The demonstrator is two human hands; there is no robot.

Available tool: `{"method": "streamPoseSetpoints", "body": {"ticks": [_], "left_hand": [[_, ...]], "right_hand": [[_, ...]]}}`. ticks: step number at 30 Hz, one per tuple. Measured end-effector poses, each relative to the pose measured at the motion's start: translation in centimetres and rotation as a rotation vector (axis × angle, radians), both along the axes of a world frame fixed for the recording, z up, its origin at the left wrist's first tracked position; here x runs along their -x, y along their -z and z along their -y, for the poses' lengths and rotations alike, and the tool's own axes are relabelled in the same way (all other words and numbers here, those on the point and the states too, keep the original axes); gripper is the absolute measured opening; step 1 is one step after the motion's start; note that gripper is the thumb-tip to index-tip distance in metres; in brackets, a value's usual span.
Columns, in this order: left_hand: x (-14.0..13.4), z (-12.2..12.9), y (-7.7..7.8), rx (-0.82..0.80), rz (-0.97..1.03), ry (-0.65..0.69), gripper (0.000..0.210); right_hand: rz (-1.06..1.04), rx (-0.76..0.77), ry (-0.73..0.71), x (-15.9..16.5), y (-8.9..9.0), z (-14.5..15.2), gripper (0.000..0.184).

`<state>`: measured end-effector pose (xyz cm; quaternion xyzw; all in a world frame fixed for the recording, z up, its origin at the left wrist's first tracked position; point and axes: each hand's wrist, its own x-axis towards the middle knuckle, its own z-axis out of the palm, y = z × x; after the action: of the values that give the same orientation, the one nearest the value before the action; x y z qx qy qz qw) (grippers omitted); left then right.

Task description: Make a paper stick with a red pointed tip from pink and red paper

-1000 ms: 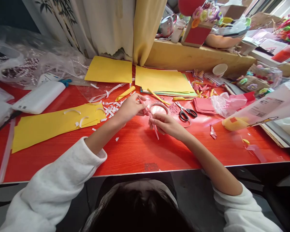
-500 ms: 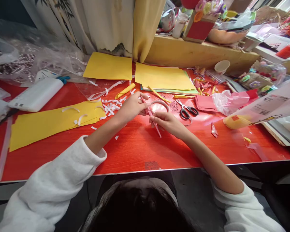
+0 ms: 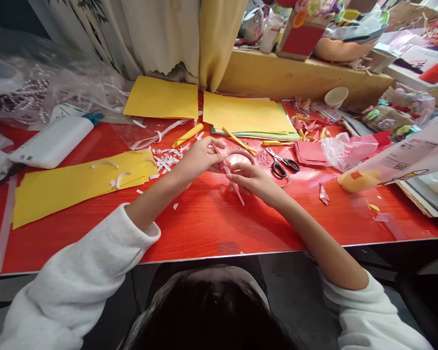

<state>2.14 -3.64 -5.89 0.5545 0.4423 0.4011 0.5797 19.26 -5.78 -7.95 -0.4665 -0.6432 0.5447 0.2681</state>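
Between my hands, over the middle of the red table [image 3: 200,223], is a folded pink paper piece [image 3: 236,190] with a narrow pointed end aimed toward me. My left hand [image 3: 204,158] pinches its upper part from the left. From the right, my right hand [image 3: 251,179] is closed on its lower part, with thumb and fingers pressed together. The fingers cover much of the folds. A roll of tape [image 3: 245,154] lies just beyond my hands, partly hidden by them. Scissors with black handles [image 3: 284,165] rest to the right of the tape.
White paper scraps [image 3: 166,160] lie left of my hands. Yellow paper strips [image 3: 76,182] and yellow sheets [image 3: 244,113] lie left and behind. Red paper squares [image 3: 310,153], a white cup [image 3: 336,97] and a clear plastic bag [image 3: 394,150] are at the right. A white power bank [image 3: 58,141] sits far left.
Both hands keep hold of the pink paper in nearly the same place, with only slight finger shifts. The whole view has shifted a little.
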Motion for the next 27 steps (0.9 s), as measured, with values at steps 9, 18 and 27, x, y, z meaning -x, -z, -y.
{"method": "streamPoseSetpoints", "body": {"ticks": [9,18,27], "left_hand": [[-0.2,0.1,-0.2,-0.081,-0.109,-0.004,0.015],[-0.1,0.1,0.2,-0.213,-0.115,0.055,0.015],[0.9,-0.6,0.8,-0.019,0.191,0.376,0.030]], "right_hand": [[-0.113,0.041,-0.002,0.0,-0.4,-0.1,0.037],[-0.109,-0.012,0.034,-0.1,-0.4,0.1,0.027],[-0.129,-0.027,0.020,-0.8,-1.8,0.1,0.024]]}}
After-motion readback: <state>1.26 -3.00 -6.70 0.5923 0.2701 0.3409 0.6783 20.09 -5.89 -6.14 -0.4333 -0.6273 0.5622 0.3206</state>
